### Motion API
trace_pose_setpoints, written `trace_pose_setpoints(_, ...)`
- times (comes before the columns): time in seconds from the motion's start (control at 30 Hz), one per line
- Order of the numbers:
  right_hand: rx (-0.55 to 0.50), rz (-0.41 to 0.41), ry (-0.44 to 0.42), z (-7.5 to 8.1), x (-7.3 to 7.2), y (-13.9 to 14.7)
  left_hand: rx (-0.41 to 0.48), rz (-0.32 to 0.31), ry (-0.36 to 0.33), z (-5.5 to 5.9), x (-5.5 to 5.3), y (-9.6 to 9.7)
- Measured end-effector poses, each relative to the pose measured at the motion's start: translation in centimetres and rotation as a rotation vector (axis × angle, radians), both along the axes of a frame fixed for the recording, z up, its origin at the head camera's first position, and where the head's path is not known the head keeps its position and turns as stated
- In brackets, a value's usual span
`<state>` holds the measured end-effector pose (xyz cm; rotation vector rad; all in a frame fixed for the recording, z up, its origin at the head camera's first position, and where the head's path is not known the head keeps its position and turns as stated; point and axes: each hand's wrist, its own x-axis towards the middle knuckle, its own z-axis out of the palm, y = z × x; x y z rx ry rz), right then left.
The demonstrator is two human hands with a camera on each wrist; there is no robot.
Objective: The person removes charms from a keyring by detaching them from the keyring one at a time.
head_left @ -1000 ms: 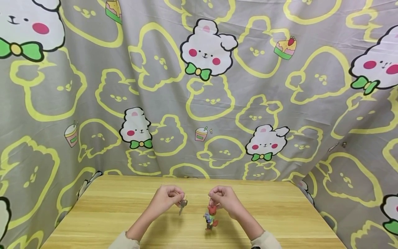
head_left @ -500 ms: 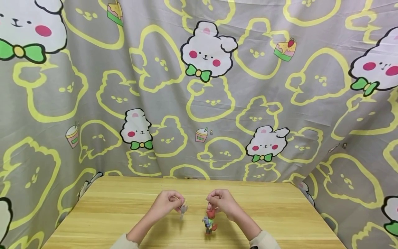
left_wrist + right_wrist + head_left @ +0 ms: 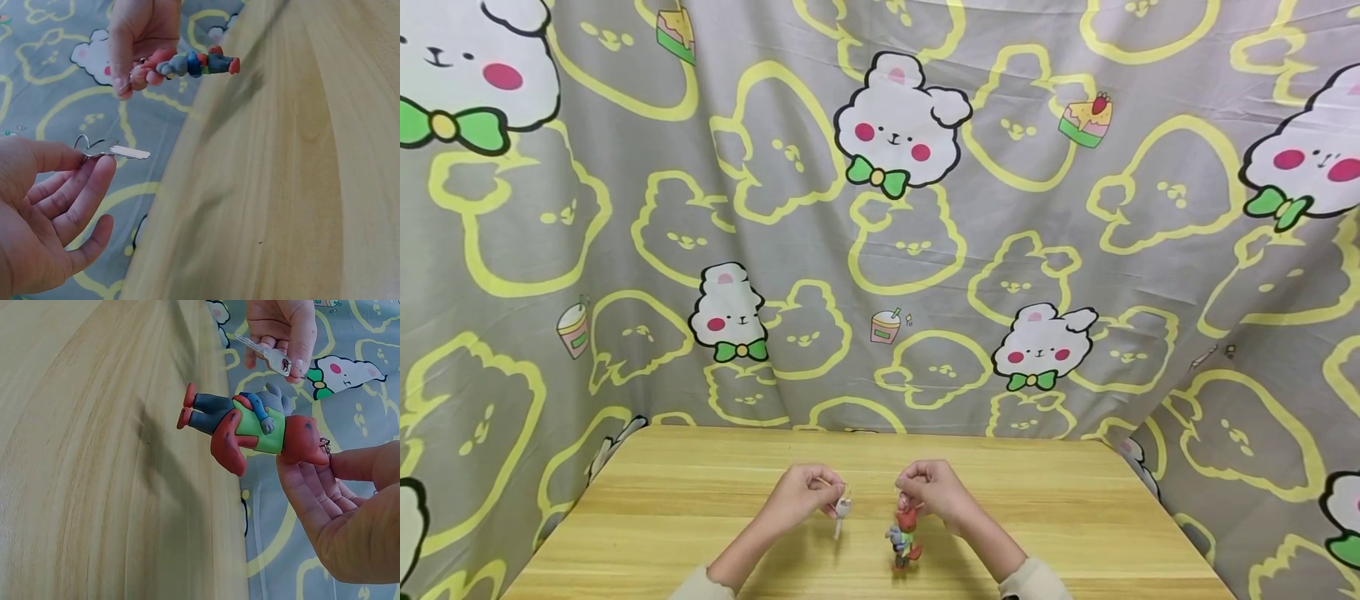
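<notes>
Left of the table's centre, my left hand [image 3: 805, 497] pinches a thin metal key ring [image 3: 83, 143] between thumb and fingers. A silver key [image 3: 278, 361] hangs from that ring, blade downward. My right hand [image 3: 937, 492] holds a keychain figurine [image 3: 260, 425] at its top, thumb and fingers around the short chain [image 3: 325, 446] by the head. The figurine has a red head and tail, a green top and dark trousers, with a small grey figure on its front. It dangles upright over the table, to the right of the key, and the two are apart.
Under both hands lies a light wood-grain table [image 3: 700, 467], with shadows of hands and items on it. A grey curtain [image 3: 925, 275] printed with yellow outlines and white rabbits surrounds the table at the back and sides.
Both hands sit slightly lower in the head view. My right hand with the figurine has shifted a little left, and the key has turned from dark to bright.
</notes>
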<state>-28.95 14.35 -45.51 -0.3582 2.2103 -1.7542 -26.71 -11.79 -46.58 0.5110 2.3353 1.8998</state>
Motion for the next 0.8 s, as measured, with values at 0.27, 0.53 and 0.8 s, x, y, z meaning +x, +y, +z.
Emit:
trace_pose_setpoints(0.27, -0.005, -0.007, -0.003, -0.3, -0.1, -0.4, 0.006, 0.003, -0.038, -0.9, -0.1, 0.1)
trace_pose_setpoints(0.53, -0.004, -0.019, 0.002, -1.3, -0.6, -0.6, -0.007, 0.012, -0.072, -1.8, -0.3, 0.0)
trace_pose_setpoints(0.8, 0.000, -0.032, -0.007, -1.6, -0.9, -0.7, -0.001, 0.012, -0.084, -2.5, -0.5, -0.3)
